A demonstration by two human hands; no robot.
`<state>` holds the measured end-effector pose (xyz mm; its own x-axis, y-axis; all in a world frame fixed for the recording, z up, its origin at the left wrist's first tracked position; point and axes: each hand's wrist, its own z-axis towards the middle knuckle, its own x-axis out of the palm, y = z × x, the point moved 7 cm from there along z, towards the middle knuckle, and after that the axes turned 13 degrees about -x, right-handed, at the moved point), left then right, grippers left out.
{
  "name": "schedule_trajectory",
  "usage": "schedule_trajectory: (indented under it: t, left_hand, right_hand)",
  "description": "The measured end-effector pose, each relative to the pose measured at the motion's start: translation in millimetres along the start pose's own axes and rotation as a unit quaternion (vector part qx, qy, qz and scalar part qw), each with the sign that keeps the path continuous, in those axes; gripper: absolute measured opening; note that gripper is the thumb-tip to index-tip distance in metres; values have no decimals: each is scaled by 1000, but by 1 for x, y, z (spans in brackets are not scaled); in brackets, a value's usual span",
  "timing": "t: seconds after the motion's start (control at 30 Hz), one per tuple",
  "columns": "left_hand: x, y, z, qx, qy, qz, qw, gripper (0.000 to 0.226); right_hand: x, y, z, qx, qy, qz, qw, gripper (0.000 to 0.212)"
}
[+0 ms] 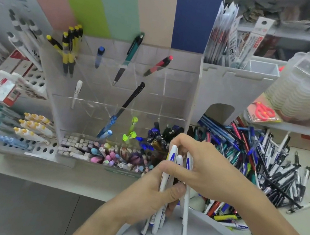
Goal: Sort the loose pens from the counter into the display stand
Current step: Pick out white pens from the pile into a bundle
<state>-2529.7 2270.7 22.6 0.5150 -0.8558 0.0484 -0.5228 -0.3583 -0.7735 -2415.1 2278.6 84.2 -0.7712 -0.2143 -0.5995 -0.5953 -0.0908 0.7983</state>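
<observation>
Clear acrylic display stand (115,82) at left-centre, compartments mostly sparse, likely awaiting sorted stock. In front, left hand (149,196) curled round a bundle of white-and-blue pens (167,172), right hand (201,166) pinching their tops, seemingly squaring them for one compartment. Far right, heap of loose pens (265,164) on the counter (309,217); bundle count hidden by fingers, printing illegible.
</observation>
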Motion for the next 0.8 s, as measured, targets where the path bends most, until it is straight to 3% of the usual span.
schedule_trajectory:
  t: [0.1, 0.27, 0.37, 0.43, 0.53, 0.6, 0.67, 0.8]
  left_hand:
    - [3, -2, 0, 28, -11, -63, 998, 48]
    - [5, 1, 0, 25, -21, -108, 994, 53]
    - [2, 3, 1, 38, -45, -99, 993, 68]
    - [-1, 6, 3, 30, -55, -119, 991, 64]
    - [-1, 9, 8, 14, -35, -240, 970, 53]
    - [-2, 9, 9, 20, -33, -280, 959, 48]
    - [-1, 9, 9, 22, -27, -266, 963, 39]
    - [12, 2, 5, 25, 32, -140, 989, 67]
  right_hand:
    - [2, -3, -2, 5, -2, 45, 999, 7]
    - [7, -6, -2, 2, -7, 73, 997, 2]
    - [0, -7, -7, 8, -12, 86, 996, 8]
    - [-14, -10, -12, 19, -39, 113, 993, 9]
    - [-47, -18, -23, 20, -128, 121, 984, 20]
    - [-60, -24, -30, 31, -142, 129, 981, 26]
    - [-62, -29, -32, 35, -108, 113, 987, 25]
    - [-40, -25, -29, 12, -71, 119, 990, 17]
